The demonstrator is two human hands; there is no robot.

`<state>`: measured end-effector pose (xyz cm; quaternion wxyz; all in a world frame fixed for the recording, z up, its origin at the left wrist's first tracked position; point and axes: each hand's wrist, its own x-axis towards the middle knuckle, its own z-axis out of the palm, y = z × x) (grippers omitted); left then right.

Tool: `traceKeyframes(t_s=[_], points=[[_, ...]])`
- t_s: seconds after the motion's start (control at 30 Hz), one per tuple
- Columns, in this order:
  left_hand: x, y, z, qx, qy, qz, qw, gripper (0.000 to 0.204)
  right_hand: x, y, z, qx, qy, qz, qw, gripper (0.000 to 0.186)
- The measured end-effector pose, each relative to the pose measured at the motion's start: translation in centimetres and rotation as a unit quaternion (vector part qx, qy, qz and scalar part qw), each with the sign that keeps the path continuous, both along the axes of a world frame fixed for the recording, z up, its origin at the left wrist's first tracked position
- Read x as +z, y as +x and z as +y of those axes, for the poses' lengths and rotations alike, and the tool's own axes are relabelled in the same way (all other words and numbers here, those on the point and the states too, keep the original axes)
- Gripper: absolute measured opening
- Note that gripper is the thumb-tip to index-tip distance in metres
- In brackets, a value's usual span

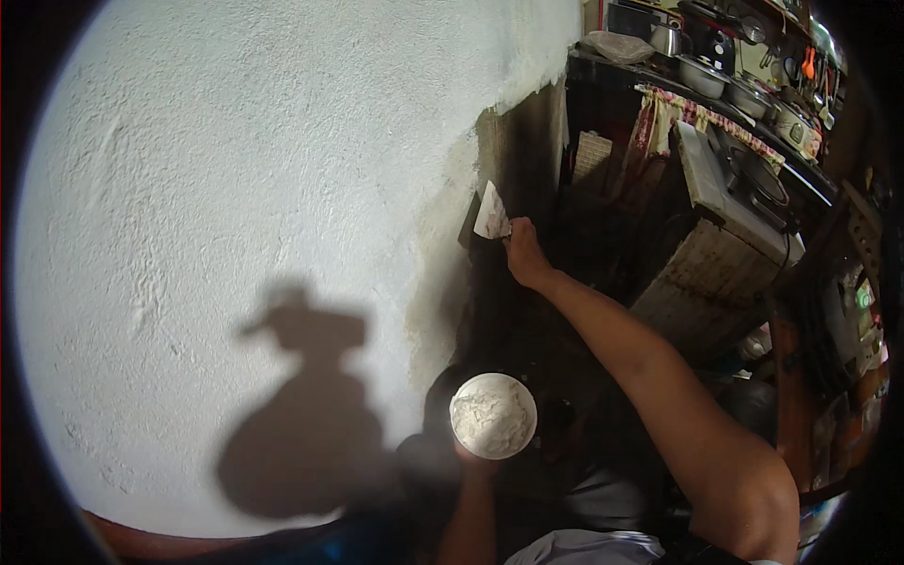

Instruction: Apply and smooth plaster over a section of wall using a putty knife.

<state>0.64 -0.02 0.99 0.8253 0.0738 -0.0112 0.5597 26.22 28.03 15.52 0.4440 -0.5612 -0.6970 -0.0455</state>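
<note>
My right hand (pixel 527 252) is closed round the handle of a putty knife (pixel 492 215), its broad blade smeared with white paste. The blade is by the right edge of the white wall (pixel 235 169), next to a bare, dark strip; whether it touches the surface I cannot tell. Low in the middle, my left hand (pixel 473 456) holds up a round white tub (pixel 493 416) filled with thick off-white paste. Most of the left hand's fingers are hidden beneath the tub. Along the wall's edge runs a greyish, damp-looking patch (pixel 435 273).
To the right, a stained, light-topped stand (pixel 711 264) bears a dark pan (pixel 756 179). Behind it, a counter (pixel 612 71) carries pots, a kettle (pixel 667 40) and a rice cooker (pixel 796 127), with a flowered curtain (pixel 659 118) below. My shadow falls on the wall.
</note>
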Motion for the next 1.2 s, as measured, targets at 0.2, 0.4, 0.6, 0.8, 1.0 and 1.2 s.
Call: traceKeyframes(t_s=[0.2,0.4,0.6,0.8,1.0,1.2], points=[[-0.6,-0.8,-0.1,0.019,-0.105,0.098,0.989,0.074,-0.3,-0.1,3.7,0.027,-0.049,-0.028,0.998,0.019],[-0.8,-0.5,-0.2,0.019,-0.087,0.114,0.989,0.074,-1.9,-1.5,5.2,0.087,-0.144,0.133,0.977,0.025],[0.2,0.5,-0.2,-0.008,-0.060,0.104,0.993,0.074,-0.9,3.9,1.6,0.061,-0.194,-0.083,0.976,0.022],[0.4,0.7,-0.4,-0.030,-0.048,0.074,0.996,0.075,0.4,4.3,0.4,0.051,-0.127,-0.040,0.990,0.021],[-0.1,0.2,-0.2,0.005,-0.049,0.147,0.988,0.075,3.1,0.7,2.6,0.030,-0.166,-0.084,0.982,0.024],[-0.5,-0.1,-0.1,0.017,-0.045,0.109,0.993,0.075,3.5,-0.5,2.8,0.068,-0.207,-0.095,0.971,0.033]])
